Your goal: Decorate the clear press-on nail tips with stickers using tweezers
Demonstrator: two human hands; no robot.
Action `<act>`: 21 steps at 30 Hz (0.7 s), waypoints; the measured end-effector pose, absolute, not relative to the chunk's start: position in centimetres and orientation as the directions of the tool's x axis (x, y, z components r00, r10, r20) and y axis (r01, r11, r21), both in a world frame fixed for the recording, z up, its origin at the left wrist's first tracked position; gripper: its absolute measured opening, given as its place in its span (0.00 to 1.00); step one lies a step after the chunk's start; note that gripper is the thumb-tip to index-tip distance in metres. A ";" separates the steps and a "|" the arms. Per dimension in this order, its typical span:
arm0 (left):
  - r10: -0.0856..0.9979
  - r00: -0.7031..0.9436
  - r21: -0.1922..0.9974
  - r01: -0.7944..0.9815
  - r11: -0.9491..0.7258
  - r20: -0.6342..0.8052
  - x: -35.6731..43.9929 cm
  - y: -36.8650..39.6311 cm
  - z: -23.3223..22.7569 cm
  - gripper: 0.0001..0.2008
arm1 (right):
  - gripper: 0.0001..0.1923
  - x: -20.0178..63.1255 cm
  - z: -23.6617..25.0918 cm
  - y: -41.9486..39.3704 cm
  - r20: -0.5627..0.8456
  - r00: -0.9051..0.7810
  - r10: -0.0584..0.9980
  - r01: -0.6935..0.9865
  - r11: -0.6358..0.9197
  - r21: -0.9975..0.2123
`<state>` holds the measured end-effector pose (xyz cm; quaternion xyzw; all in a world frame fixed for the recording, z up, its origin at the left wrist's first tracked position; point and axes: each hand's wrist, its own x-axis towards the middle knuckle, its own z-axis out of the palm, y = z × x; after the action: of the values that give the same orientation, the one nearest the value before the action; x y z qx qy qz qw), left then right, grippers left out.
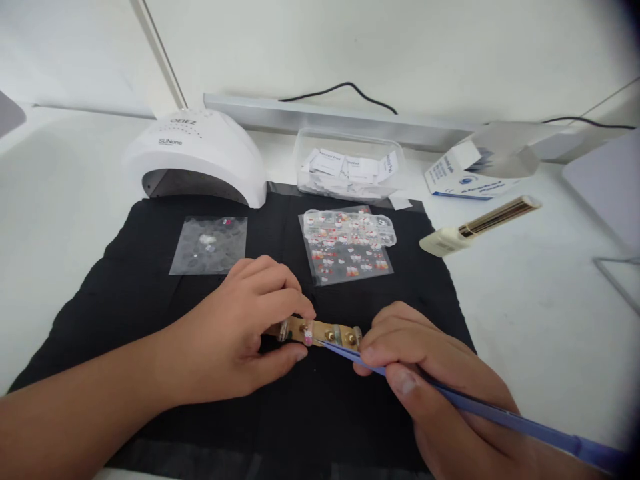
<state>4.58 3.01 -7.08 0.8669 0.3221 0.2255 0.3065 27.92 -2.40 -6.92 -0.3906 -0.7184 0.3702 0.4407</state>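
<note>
A narrow gold-toned nail stand point(323, 331) lies on the black cloth point(300, 413) with several clear nail tips across it. One nail tip point(308, 333) carries a small pink and white decoration. My left hand point(250, 327) is closed round the stand's left part, forefinger behind it and thumb in front. In my right hand point(430, 373) is a pair of blue tweezers point(480, 407), gripped between thumb and fingers. The tweezers' tips are close together at the lower edge of the decorated nail tip; whether they pinch anything is too small to tell.
Behind my hands lie a bag of flat pieces point(187, 250), a sticker sheet point(330, 267) and a clear compartment case point(320, 227). Farther back stand a white nail lamp point(200, 153), a tub of alcohol pads point(350, 190) and an open carton point(455, 177). A gold-capped bottle point(443, 241) is right.
</note>
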 end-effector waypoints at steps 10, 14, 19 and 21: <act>0.697 0.685 0.680 0.409 -0.609 0.211 4.6 3.0 -7.3 0.11 | 0.13 28.0 -7.3 -2.4 0.318 -0.301 0.899 0.210 0.387 -0.898; 0.684 0.677 0.686 0.364 -0.631 0.270 4.3 2.8 -6.9 0.12 | 0.13 28.0 -7.3 -2.4 0.309 -0.310 0.899 0.216 0.383 -0.898; 0.628 0.710 0.652 0.315 -0.689 0.320 4.0 2.6 -6.4 0.09 | 0.12 28.1 -7.6 -2.6 0.308 -0.303 0.902 0.186 0.373 -0.909; 0.609 0.719 0.638 0.302 -0.708 0.335 4.0 2.6 -6.5 0.09 | 0.12 28.0 -7.6 -2.6 0.311 -0.300 0.902 0.193 0.377 -0.906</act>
<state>3.99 2.58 -6.45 0.8833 0.2579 0.2721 0.2816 28.02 -2.64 -7.59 -0.3904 -0.7006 0.3988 0.4445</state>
